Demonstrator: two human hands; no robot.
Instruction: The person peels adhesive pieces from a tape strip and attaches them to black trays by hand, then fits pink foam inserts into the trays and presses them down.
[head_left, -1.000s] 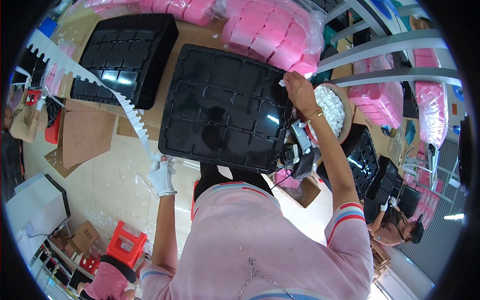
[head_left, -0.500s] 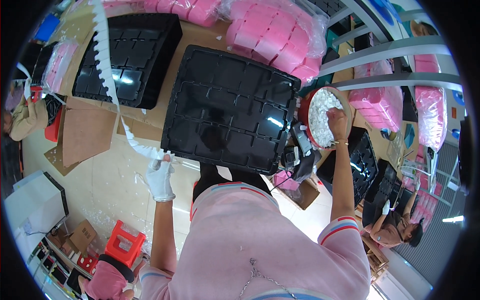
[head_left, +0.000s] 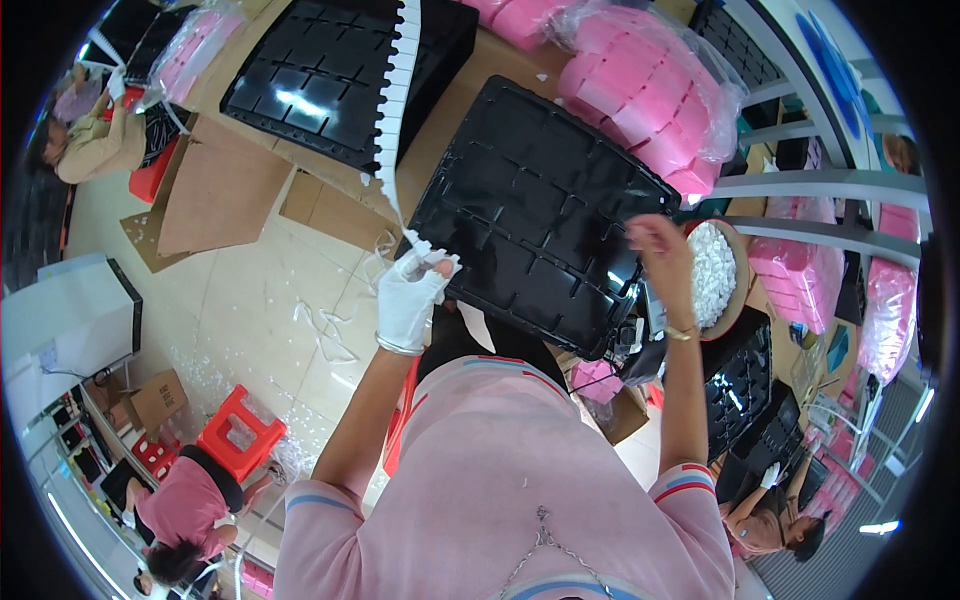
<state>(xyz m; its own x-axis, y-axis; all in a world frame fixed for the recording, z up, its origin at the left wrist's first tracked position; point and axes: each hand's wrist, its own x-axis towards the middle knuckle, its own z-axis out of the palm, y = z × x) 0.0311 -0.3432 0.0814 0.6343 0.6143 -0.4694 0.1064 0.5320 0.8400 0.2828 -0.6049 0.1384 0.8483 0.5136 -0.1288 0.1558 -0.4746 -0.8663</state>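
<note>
My left hand (head_left: 412, 300), in a white glove with bare fingertips, is closed on the lower end of a long white notched strip (head_left: 398, 100). The strip runs up from my fingers, past a black tray, to the upper edge of the view. Beside my grip lies the near left corner of a large black moulded tray (head_left: 530, 200) with a grid of shallow panels. My bare right hand (head_left: 662, 255) is over the tray's right edge, its fingers bent and smeared by motion; whether they hold anything is unclear. Just right of it stands a red-rimmed bowl (head_left: 738, 300) heaped with small white pieces (head_left: 712, 275).
Another black tray (head_left: 310, 85) lies at the upper left. Pink foam blocks (head_left: 640, 90) in clear plastic are piled behind the tray. Grey metal bars (head_left: 820, 185) cross the upper right. A red stool (head_left: 240, 430) and white scraps are on the floor. Other people work around the room.
My right hand has come out of the bowl and moved left over the tray's edge. My left hand keeps its hold on the strip. The whole view has turned and shifted.
</note>
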